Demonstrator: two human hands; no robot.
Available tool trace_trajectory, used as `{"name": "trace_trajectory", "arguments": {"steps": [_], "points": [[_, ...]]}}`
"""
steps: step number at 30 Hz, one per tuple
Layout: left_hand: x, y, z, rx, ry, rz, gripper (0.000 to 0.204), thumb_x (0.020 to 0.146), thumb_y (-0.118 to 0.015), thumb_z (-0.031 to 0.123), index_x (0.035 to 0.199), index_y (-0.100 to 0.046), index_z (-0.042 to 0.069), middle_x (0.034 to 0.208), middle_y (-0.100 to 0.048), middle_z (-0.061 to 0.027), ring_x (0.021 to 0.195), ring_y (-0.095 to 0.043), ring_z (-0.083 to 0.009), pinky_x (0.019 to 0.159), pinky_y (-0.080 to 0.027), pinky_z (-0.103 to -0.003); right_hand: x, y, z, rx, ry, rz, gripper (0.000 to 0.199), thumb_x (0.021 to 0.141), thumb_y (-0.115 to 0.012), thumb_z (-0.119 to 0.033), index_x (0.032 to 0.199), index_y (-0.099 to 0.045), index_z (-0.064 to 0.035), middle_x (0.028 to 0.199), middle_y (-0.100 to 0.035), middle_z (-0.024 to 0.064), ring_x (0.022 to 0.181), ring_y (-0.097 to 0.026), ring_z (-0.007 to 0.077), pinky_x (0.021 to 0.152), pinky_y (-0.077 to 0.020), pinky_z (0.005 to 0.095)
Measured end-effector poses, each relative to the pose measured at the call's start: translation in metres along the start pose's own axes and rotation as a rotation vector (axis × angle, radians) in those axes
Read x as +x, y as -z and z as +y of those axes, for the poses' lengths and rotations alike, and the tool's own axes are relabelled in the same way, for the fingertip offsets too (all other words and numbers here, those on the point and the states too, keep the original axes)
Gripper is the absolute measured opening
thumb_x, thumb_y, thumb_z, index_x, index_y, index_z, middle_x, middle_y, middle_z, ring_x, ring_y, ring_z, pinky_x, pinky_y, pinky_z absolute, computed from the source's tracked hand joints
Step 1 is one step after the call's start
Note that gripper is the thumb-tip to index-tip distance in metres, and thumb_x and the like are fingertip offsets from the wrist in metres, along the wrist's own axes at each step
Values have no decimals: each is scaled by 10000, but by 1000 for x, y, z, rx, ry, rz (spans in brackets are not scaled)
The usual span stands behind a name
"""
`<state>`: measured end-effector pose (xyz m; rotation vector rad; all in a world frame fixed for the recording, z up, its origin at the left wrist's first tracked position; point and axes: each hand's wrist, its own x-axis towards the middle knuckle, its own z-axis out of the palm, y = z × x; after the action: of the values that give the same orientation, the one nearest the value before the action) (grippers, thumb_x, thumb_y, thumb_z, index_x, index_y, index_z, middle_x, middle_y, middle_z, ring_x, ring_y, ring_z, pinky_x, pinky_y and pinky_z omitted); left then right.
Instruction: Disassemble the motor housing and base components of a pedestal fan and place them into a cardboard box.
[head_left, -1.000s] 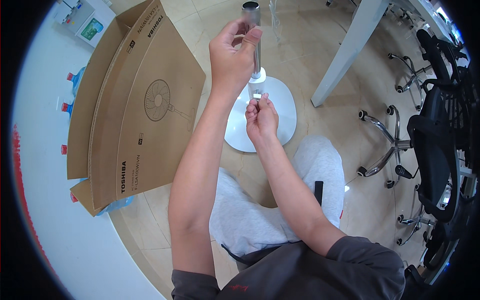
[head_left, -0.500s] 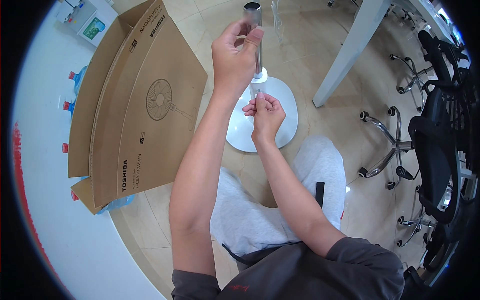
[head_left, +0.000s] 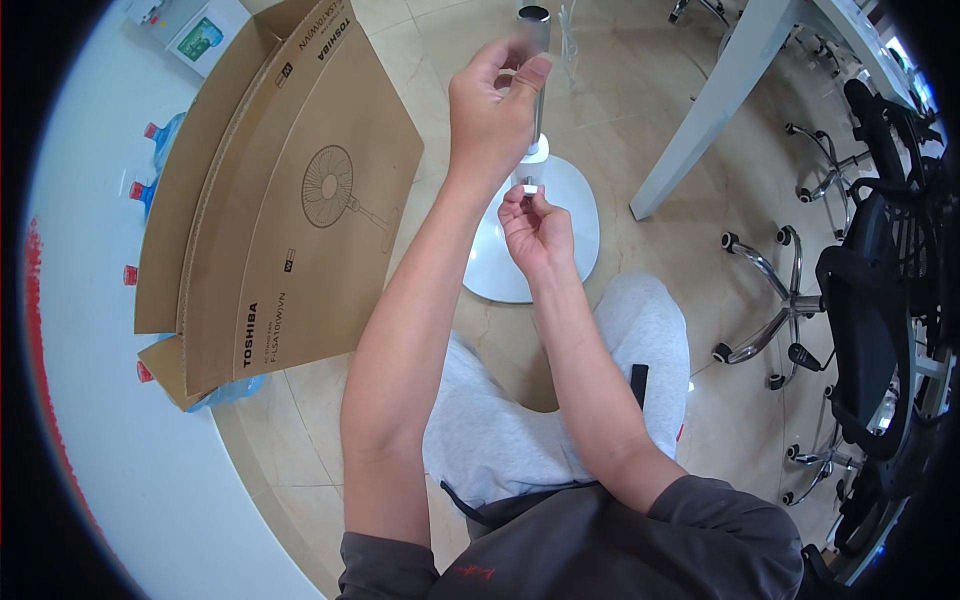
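I see my left hand (head_left: 492,108) raised, with the fingers wrapped tight around the upper part of a grey metal fan pole (head_left: 537,60) that stands upright on a round white base (head_left: 565,235). My right hand (head_left: 535,222) is lower, just beside the bottom of the pole, and its fingertips are pinched together on a small white part (head_left: 530,184) near the place where the pole meets the base. The base lies on a floor of glossy beige tiles (head_left: 650,300), directly in front of my knees in light grey trousers (head_left: 500,430). On my left a large flattened cardboard box (head_left: 290,200), with a drawing of a standing fan, lies on the tiles next to a white wall (head_left: 110,400), and some water bottles with red caps (head_left: 150,135) are behind it. On my right a white table leg (head_left: 700,120) is standing, and black office chairs with chrome legs (head_left: 860,300) are near it.
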<state>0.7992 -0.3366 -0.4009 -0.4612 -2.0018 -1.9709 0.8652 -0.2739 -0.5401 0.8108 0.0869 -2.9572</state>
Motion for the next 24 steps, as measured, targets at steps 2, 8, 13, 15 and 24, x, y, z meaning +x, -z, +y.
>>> {"name": "trace_trajectory", "arguments": {"steps": [2,8,13,15,24], "points": [[0,0,0,9,7,-3,348,952,-661,245,1155,-641,-37,1027,-686,-83,980,-652,-146,850,-498,-273,2,3,-2,233,-115,-74,219,1057,-366,-168,1058,-477,20,866,-551,127,721,-566,215,649,-477,334],[1,-2,1,-3,-12,5,332,952,-661,233,1146,-645,-35,1012,-684,-80,935,-647,-131,813,-503,-264,3,9,3,138,-57,-185,291,1074,-343,-277,1020,-454,-13,779,-513,88,640,-478,177,589,-425,329],[4,-4,6,25,-91,65,321,940,-678,241,1125,-654,-21,954,-689,-52,820,-604,-91,738,-492,-242,-3,5,9,-112,110,-94,264,1062,-404,-293,1017,-437,-34,742,-511,61,582,-467,158,542,-414,299],[9,-6,9,12,-139,72,315,938,-682,244,1110,-658,-18,941,-689,-46,800,-591,-83,719,-483,-236,-7,0,10,-199,172,-32,249,1057,-429,-285,1027,-436,-38,742,-520,58,570,-480,155,539,-428,287],[10,-6,15,9,-104,90,311,927,-696,269,1064,-671,-10,921,-691,-36,775,-570,-64,698,-469,-225,-18,-9,32,-672,563,81,367,903,-706,-137,1108,-464,46,810,-631,112,667,-656,167,580,-518,276]]}}
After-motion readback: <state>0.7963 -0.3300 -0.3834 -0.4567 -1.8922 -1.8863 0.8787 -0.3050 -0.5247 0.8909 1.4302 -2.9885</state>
